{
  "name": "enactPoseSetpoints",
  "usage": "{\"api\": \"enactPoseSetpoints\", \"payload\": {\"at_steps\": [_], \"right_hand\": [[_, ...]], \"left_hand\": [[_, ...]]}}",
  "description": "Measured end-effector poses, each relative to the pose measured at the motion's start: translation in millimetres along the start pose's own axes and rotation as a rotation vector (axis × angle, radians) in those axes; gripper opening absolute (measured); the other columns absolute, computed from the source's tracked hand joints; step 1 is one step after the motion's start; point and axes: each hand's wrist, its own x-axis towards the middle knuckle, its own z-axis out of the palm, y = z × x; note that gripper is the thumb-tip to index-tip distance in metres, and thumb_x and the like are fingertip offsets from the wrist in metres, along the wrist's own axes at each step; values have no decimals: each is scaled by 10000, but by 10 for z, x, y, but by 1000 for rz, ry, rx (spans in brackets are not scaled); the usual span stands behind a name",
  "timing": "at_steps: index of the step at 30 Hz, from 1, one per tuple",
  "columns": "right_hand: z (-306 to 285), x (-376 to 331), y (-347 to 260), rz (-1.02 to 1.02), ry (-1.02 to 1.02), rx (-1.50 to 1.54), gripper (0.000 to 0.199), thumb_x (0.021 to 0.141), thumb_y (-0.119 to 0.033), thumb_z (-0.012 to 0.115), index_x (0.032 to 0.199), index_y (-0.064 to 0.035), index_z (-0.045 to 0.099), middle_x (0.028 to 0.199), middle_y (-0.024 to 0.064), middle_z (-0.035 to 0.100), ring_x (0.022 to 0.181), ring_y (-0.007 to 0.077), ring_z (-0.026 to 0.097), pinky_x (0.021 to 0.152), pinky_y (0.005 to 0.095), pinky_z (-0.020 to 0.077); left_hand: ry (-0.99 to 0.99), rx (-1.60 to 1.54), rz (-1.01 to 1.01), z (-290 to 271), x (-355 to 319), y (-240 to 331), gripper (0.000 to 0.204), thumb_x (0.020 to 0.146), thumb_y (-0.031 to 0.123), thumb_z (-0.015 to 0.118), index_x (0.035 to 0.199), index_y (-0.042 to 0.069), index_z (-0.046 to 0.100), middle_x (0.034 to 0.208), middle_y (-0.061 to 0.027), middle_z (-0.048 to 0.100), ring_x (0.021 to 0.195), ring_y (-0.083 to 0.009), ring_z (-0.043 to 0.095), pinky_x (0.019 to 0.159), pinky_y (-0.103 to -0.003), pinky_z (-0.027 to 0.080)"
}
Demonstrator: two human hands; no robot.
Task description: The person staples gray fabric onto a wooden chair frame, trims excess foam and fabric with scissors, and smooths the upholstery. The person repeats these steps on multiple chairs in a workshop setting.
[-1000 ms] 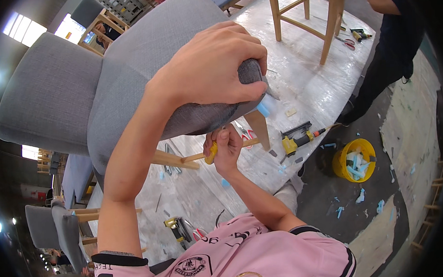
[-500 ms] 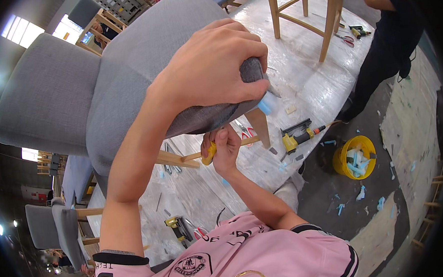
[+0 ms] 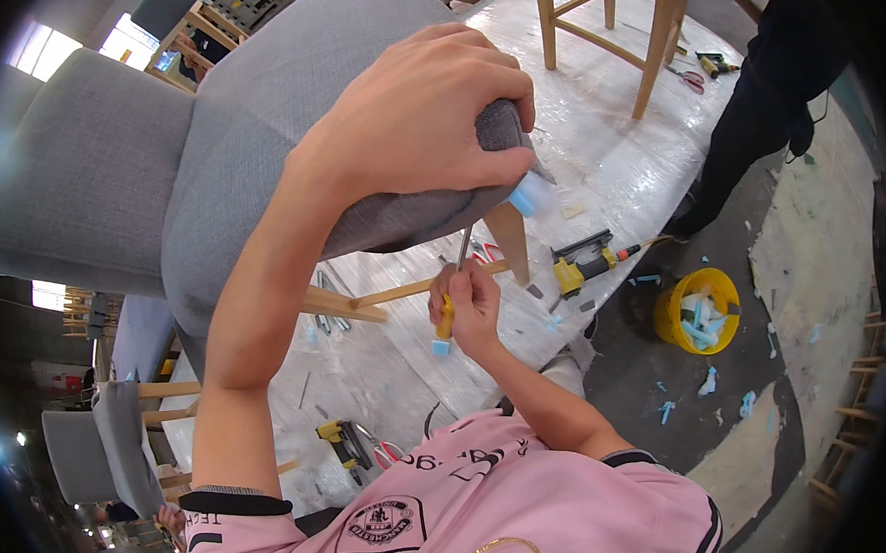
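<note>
A grey upholstered chair [image 3: 246, 157] with wooden legs lies tipped in front of me. My left hand [image 3: 425, 117] is closed over the padded corner of its seat, thumb and fingers pressing the fabric. Below that corner, my right hand [image 3: 470, 310] grips a yellow-handled tool [image 3: 445, 318] with a thin metal shaft. The shaft points up toward the seat's underside edge; its tip is hard to make out there. A wooden chair rail [image 3: 404, 292] passes just behind my right hand.
Yellow staple guns [image 3: 581, 269] [image 3: 342, 447] and scissors [image 3: 387, 453] lie on the plastic-covered table [image 3: 648, 166]. A yellow bucket [image 3: 700, 313] of foam scraps stands on the floor at right. Another wooden-legged seat frame [image 3: 601, 43] stands at the far side, near a person in dark clothes [image 3: 765, 109].
My right hand has moved down and slightly right, away from the seat edge, so the tool's metal shaft now shows. My left hand keeps its hold on the corner.
</note>
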Motion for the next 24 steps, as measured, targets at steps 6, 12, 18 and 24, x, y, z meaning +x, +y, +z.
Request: {"api": "enactPoseSetpoints", "payload": {"at_steps": [6, 12, 18, 24], "right_hand": [[-1422, -739, -298, 206, -171, -654, 360, 1073, -250, 539, 799, -17, 544, 682, 37, 585, 514, 93, 524, 482, 260, 438], [-2566, -448, -774, 502, 86, -887, 254, 1033, -232, 590, 931, -3, 627, 716, 52, 627, 570, 118, 586, 526, 287, 459], [-4038, 539, -570, 539, -156, -1483, 408, 915, -184, 648, 1263, 26, 618, 977, 234, 710, 935, 388, 688, 855, 449, 532], [-4940, 1754, -529, 318, -492, -2006, 431, 892, -162, 611, 1295, -9, 626, 1248, 237, 653, 1119, 411, 633, 952, 496, 513]], "left_hand": [[335, 133, -277, 141, -301, 438, 435, 771, 277, 805, 1177, 138, 730, 1360, -122, 605, 1278, -321, 556, 1087, -437, 417], [558, 119, -408, 1210, -942, 1087, 364, 833, 186, 775, 1190, 127, 746, 1490, -173, 539, 1392, -394, 479, 1148, -507, 349], [905, -818, -915, 1486, -709, 1481, 296, 945, 313, 702, 1031, 38, 769, 1091, -143, 746, 1062, -276, 692, 969, -415, 503], [1319, -1153, -1280, 1601, -420, 1442, 499, 1007, 414, 631, 829, -37, 746, 881, -143, 756, 855, -210, 701, 878, -370, 510]]}}
